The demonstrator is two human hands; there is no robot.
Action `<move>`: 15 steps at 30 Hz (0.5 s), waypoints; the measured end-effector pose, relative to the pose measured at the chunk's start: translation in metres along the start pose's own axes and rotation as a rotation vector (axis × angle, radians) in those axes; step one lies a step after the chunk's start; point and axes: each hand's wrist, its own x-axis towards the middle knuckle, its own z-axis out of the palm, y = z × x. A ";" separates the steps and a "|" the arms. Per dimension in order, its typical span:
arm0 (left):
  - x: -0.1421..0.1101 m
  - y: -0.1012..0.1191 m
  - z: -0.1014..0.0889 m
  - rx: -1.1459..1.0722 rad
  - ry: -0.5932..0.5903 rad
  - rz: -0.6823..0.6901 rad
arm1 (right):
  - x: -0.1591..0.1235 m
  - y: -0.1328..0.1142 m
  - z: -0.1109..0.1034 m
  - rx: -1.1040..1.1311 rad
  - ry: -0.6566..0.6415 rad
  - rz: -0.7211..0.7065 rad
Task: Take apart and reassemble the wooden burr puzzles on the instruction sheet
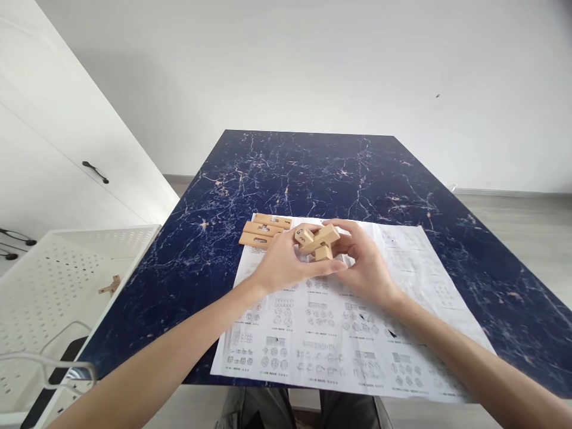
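A light wooden burr puzzle (322, 240), made of crossed notched sticks, is held above the paper between both hands. One stick end facing up bears dark printed characters. My left hand (286, 259) grips it from the left, its thumb stretched along the near side. From the right, my right hand (364, 262) closes around it, with fingers behind and thumb in front. Just left of my left hand lie several loose wooden puzzle sticks (263, 229) side by side, some with cut-out notches. Beneath everything spreads a creased instruction sheet (322, 333) printed with small diagrams.
The dark blue marble-patterned table (304, 173) reaches back toward a white wall. At the left stands a white perforated basket (67, 268) with a small wooden cross-shaped piece (109, 286) in it. A white cabinet (75, 137) with black handles is beyond.
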 end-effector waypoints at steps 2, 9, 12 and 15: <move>0.000 0.001 -0.001 -0.007 -0.018 -0.005 | 0.001 -0.004 -0.002 -0.019 -0.028 -0.011; 0.002 0.005 -0.001 -0.119 -0.068 0.052 | 0.007 -0.014 -0.004 0.067 -0.027 0.055; 0.003 0.004 -0.002 -0.164 -0.040 0.034 | 0.008 -0.012 -0.006 0.075 -0.030 0.059; 0.005 0.001 -0.005 -0.223 -0.006 -0.007 | 0.007 -0.008 -0.007 0.032 -0.026 0.040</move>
